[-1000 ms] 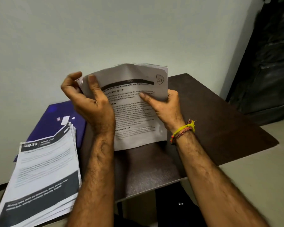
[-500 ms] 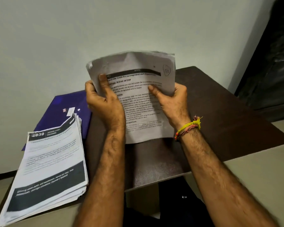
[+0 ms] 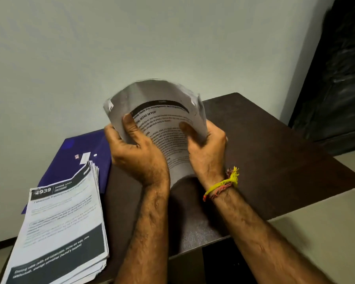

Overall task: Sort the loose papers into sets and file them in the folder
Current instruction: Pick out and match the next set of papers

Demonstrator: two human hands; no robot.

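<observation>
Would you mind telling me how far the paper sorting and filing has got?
Done: one thick stack of printed white sheets lies squared on the dark brown table. In hand: the left hand and right hand grip a bowed bundle of printed pages. Left: the flat purple folder lies partly under the stack; nothing visibly filed.

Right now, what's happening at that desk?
A person holds a set of printed papers upright above the dark table, left hand and right hand gripping its sides so the sheets bow. A thick stack of papers lies at the table's left, partly overlapping a blue folder. Nothing looks filed yet.
</observation>
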